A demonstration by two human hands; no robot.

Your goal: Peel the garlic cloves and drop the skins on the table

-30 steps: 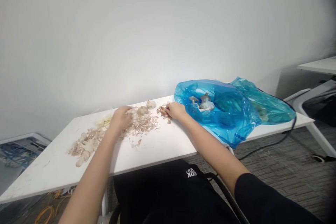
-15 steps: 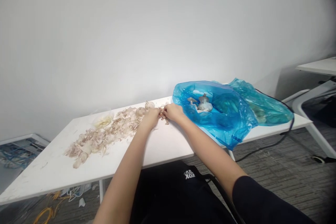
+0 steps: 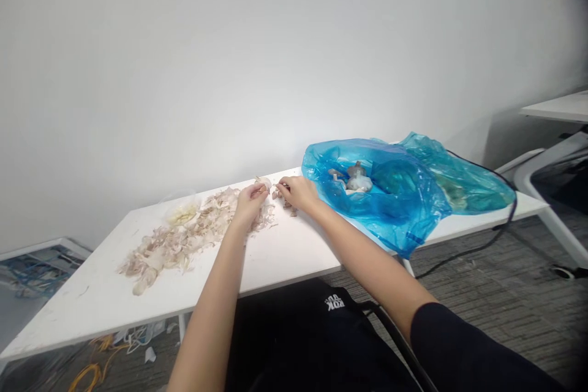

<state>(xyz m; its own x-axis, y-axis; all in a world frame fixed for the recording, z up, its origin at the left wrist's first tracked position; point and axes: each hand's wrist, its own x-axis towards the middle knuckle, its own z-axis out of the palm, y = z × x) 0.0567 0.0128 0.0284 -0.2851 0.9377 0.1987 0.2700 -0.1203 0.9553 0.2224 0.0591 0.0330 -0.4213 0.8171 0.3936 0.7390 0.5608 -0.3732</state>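
My left hand (image 3: pixel 250 201) is closed at the right end of a long heap of garlic skins (image 3: pixel 184 239); its fingers pinch something small and brownish that looks like a garlic clove. Beside it, my right hand (image 3: pixel 298 192) has its fingertips pressed together on something too small to make out. A whitish garlic bulb (image 3: pixel 263 183) lies just behind my left fingers. Several small brown cloves (image 3: pixel 290 208) lie under and next to my right hand. Peeled pale cloves (image 3: pixel 182 214) rest in a clear bag behind the heap.
On the right of the white table (image 3: pixel 294 257), an open blue plastic bag (image 3: pixel 399 220) holds garlic bulbs (image 3: pixel 358 180). Beyond it lies a teal bag (image 3: pixel 482 187) with a black cable (image 3: pixel 500 229) alongside. A wall stands behind the table.
My hands were together and have moved apart, the left one shifting left toward the heap. The small cloves between them now show more.
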